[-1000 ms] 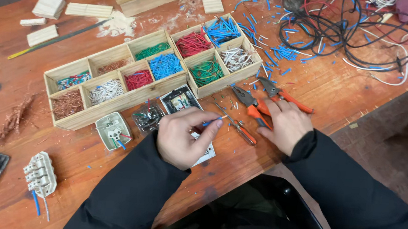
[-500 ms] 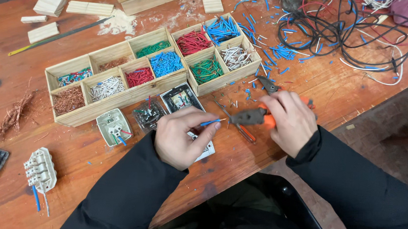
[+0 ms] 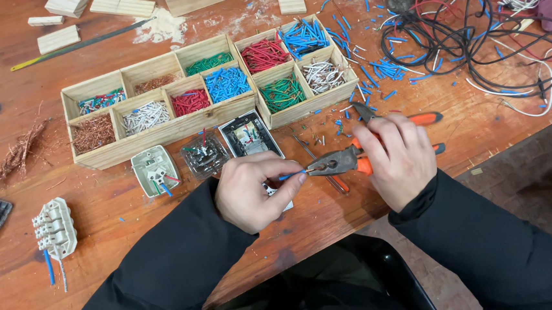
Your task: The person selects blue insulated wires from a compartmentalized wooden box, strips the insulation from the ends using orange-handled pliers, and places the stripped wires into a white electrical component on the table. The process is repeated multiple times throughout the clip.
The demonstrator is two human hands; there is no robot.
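Pliers [image 3: 337, 162] now brought to short blue wire [image 3: 293, 174]; right hand [image 3: 395, 158] grips orange handles, left hand [image 3: 254, 189] pinches wire.

This is looking like an electrical workshop. A worn reddish wooden bench [image 3: 497, 135] is carrying a rough wooden compartment tray [image 3: 160, 142] that is holding cut wire pieces sorted by colour: red, blue, green, white and bare copper. Tangled black and white cables [image 3: 491, 47] are lying at the far right corner, opened plastic switch housings [image 3: 155, 169] are sitting near the tray, and offcut pale wood blocks [image 3: 66, 1] and sawdust are lying at the back.
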